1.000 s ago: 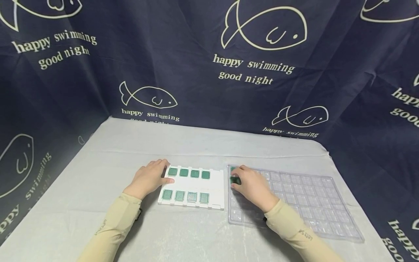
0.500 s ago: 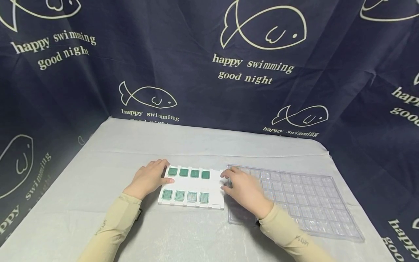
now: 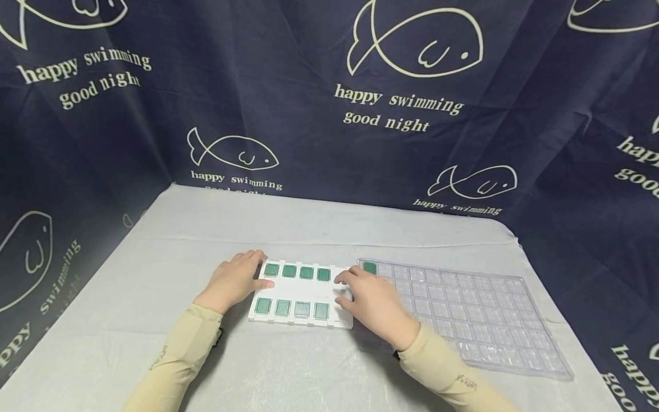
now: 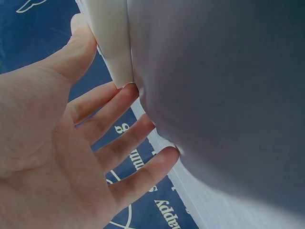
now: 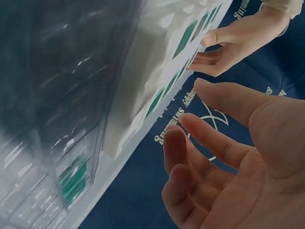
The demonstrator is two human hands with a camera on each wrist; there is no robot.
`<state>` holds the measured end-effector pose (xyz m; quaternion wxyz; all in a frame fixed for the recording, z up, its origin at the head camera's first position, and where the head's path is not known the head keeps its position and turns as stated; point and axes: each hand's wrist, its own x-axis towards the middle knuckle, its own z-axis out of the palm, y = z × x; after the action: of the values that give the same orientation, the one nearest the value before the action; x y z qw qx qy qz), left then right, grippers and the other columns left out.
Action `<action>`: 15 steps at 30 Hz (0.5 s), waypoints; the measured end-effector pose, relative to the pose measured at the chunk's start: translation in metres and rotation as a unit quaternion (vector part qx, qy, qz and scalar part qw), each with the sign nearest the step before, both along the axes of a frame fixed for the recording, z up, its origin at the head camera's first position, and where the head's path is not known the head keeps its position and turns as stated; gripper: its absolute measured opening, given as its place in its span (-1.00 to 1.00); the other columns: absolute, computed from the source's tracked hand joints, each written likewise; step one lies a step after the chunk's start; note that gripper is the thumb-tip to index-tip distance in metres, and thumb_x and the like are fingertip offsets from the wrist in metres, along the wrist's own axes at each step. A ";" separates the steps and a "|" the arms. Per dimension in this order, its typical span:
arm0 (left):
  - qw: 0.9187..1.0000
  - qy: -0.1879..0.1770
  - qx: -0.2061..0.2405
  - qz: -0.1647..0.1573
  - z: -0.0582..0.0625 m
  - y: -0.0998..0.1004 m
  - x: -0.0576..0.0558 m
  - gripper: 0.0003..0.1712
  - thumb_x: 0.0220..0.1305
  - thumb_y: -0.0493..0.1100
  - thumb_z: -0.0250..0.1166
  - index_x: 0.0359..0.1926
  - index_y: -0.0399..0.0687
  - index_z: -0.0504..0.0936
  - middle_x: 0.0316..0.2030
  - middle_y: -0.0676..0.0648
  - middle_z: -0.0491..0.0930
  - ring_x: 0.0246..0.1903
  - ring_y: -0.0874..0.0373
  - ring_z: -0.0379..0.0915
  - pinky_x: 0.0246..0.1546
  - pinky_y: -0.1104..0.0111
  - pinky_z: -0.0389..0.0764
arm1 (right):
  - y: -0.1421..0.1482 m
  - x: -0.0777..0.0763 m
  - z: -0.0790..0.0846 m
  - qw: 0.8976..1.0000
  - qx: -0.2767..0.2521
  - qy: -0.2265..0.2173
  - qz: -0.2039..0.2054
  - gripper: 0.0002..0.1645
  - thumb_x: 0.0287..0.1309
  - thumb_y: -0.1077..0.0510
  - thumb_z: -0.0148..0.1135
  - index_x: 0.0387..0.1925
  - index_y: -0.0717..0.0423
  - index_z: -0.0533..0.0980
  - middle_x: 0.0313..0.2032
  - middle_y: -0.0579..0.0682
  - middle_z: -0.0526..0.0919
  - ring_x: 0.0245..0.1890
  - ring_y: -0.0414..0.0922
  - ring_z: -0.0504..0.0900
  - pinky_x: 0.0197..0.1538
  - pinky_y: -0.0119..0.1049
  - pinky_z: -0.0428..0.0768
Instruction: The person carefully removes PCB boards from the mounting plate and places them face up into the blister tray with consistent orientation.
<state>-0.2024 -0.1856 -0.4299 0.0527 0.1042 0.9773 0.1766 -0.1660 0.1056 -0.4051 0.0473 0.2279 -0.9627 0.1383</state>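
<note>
On the table lies a white tray (image 3: 297,289) with two rows of small square green circuit boards (image 3: 282,308), several in each. My left hand (image 3: 233,279) holds the tray's left end, its thumb over the top face and its fingers at the edge. My right hand (image 3: 378,303) is over the tray's right end, fingers loosely bent and thumb apart, with nothing between them in the right wrist view. To the right lies a clear plastic tray (image 3: 471,312) divided into cells. A green circuit board (image 3: 369,268) sits in its far left corner cell; my right hand hides some nearby cells.
Both trays lie side by side on a white-covered table (image 3: 195,355), their near ends close together. A dark blue curtain (image 3: 298,74) printed with fish and lettering hangs behind the table and along both sides.
My right hand has moved left from the clear tray's corner to the white tray's right end, uncovering the green board in the corner cell. My left hand has stayed put.
</note>
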 end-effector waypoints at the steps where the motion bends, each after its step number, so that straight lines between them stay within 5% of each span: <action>1: 1.000 0.000 0.000 0.000 0.000 0.000 0.000 -0.36 0.19 0.14 0.44 0.17 -0.08 0.51 0.23 -0.16 0.60 0.19 -0.20 0.51 0.14 -0.20 0.52 | -0.001 0.001 0.000 1.000 0.001 0.002 0.002 -0.63 0.05 0.04 0.55 -0.08 -0.03 0.67 -0.19 -0.11 0.72 -0.38 -0.22 0.62 -0.38 -0.31 0.61; 15: 1.000 0.001 -0.001 0.001 0.000 0.000 0.001 -0.36 0.19 0.14 0.45 0.17 -0.09 0.51 0.23 -0.16 0.60 0.20 -0.20 0.51 0.14 -0.19 0.52 | -0.015 0.008 -0.009 0.999 0.006 0.004 0.035 -0.63 0.05 0.02 0.53 -0.09 -0.02 0.67 -0.25 -0.14 0.69 -0.40 -0.23 0.61 -0.45 -0.41 0.51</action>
<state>-0.2019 -0.1851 -0.4297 0.0519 0.1029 0.9777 0.1757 -0.1584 0.0903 -0.4146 0.0445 0.2620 -0.9548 0.1333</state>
